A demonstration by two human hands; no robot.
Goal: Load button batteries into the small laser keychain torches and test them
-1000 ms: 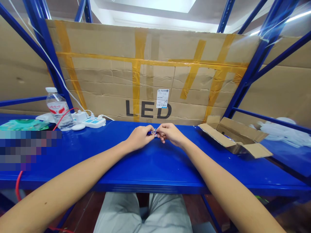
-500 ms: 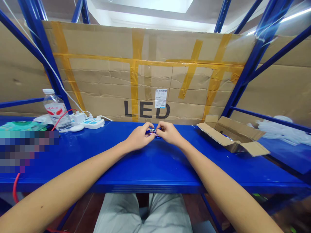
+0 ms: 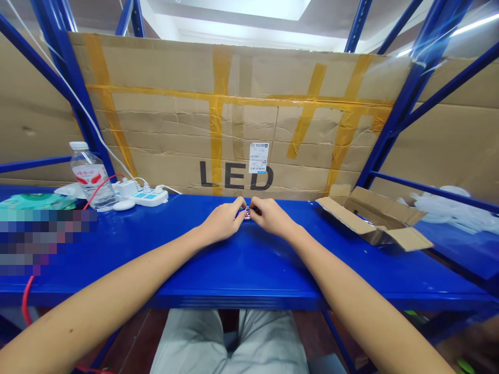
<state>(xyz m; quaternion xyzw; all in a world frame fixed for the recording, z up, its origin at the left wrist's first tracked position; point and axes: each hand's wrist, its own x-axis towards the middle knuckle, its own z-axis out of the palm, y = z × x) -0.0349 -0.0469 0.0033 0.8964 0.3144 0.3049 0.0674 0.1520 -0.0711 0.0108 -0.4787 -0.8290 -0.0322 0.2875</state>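
Close together near the far side of the blue table (image 3: 234, 265), my two hands meet over a small shiny object (image 3: 247, 213). It has white, dark and reddish bits and is too small to name. My left hand (image 3: 223, 220) pinches its left side between thumb and fingers. On the right side, the thumb and bent fingers of my right hand (image 3: 271, 216) close on it. Much of the object is hidden by the fingertips.
An opened cardboard box (image 3: 370, 215) stands at the right with something blue inside. At the left are a water bottle (image 3: 91, 176), a white power strip (image 3: 150, 196) with plugs, and a red cable (image 3: 25, 301). A large cardboard sheet (image 3: 167, 135) marked LED rises behind.
My right fingers have shifted slightly on the small object, and it now shows at a somewhat different angle. Both arms stay nearly where they were.
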